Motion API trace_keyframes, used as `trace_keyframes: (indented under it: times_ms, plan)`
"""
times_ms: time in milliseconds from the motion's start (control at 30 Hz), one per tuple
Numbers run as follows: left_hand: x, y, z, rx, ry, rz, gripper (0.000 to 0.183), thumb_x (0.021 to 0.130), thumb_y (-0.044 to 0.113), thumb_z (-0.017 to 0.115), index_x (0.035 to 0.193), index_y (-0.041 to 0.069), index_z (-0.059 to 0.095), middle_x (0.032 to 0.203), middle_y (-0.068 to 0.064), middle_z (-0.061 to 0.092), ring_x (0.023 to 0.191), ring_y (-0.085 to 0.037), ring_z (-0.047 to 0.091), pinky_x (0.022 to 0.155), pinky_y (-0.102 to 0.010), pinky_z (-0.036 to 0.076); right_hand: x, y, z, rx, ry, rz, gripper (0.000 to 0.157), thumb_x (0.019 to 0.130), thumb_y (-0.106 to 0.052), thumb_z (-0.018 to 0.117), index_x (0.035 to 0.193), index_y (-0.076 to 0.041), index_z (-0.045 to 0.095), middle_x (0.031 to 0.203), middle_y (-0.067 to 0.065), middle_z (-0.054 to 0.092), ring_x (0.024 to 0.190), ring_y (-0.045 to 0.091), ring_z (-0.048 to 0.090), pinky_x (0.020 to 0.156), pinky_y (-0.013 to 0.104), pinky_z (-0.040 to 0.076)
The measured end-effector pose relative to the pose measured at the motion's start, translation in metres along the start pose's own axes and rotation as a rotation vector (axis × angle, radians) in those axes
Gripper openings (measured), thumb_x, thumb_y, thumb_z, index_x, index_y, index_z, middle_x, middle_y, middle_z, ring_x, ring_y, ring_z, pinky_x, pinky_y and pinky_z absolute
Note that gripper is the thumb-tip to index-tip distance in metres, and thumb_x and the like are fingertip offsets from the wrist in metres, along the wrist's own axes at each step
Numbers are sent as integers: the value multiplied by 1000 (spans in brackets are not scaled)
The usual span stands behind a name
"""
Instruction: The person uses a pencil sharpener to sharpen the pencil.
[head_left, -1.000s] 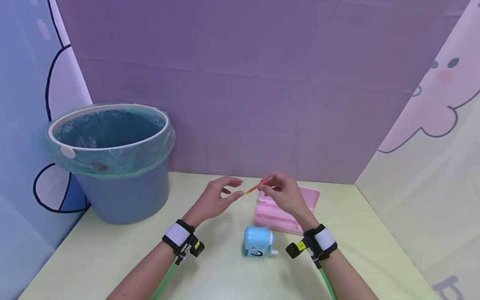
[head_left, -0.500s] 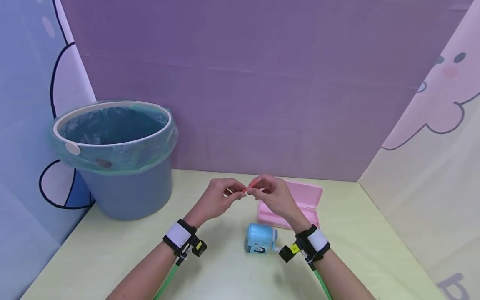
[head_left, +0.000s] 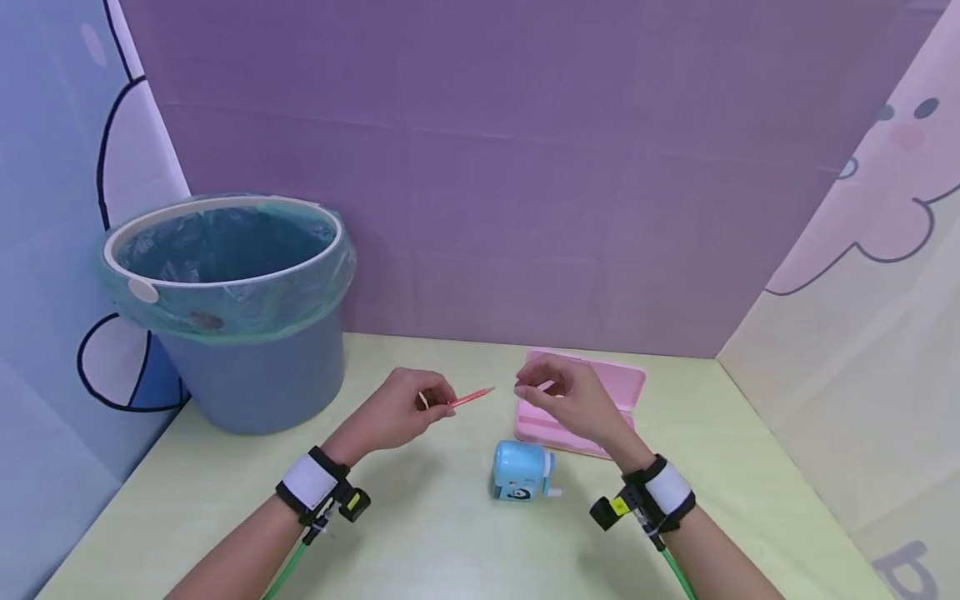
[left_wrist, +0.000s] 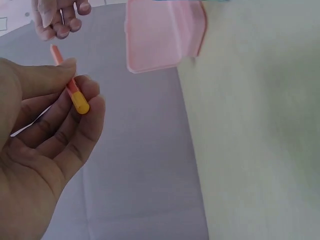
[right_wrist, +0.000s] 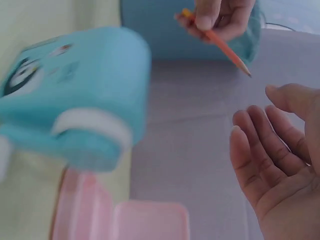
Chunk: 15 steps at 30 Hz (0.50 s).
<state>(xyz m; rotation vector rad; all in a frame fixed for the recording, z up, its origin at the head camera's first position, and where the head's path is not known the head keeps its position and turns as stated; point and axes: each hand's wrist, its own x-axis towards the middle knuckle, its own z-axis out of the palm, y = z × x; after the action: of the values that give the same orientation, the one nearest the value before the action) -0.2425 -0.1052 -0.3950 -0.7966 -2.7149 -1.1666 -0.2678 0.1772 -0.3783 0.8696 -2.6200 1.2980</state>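
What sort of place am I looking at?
Probably a staged stationery workspace rather than an ordinary room, judging by the purple backdrop, the crank pencil sharpener and the orange pencil.

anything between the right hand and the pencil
Nothing visible. The left hand pinches the pencil, its sharpened tip facing the right hand across an open gap. The sharpener stands on the table, nearer the person, off that path.
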Motion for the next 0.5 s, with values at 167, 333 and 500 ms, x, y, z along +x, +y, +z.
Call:
trace_keyframes:
  times_ms: [167,333,500]
  plan:
    - [-14,-11,8,-19,-103,-13,12,86,9,73,93,17,69,79,6,64,72,-13,58,64,-27,52,-17,18,3,-64,-106,-79,20,87,-21,74,105,-14,69,95,-7,68,88,11,63,75,31,55]
    - [-19,-15,15,-19,-162,2,11,86,8,73,91,17,69,80,2,65,70,-14,57,62,-27,51,-31,33,8,-126,-226,-69,33,85,-33,76,112,-15,67,101,-3,69,92,14,63,79,35,55]
    - [-22,-15,23,-4,-220,15,9,86,8,73,91,16,70,79,4,64,69,-13,56,62,-27,51,-40,42,15,-149,-321,-47,60,79,-48,78,123,-11,64,114,-8,66,97,12,62,84,37,54]
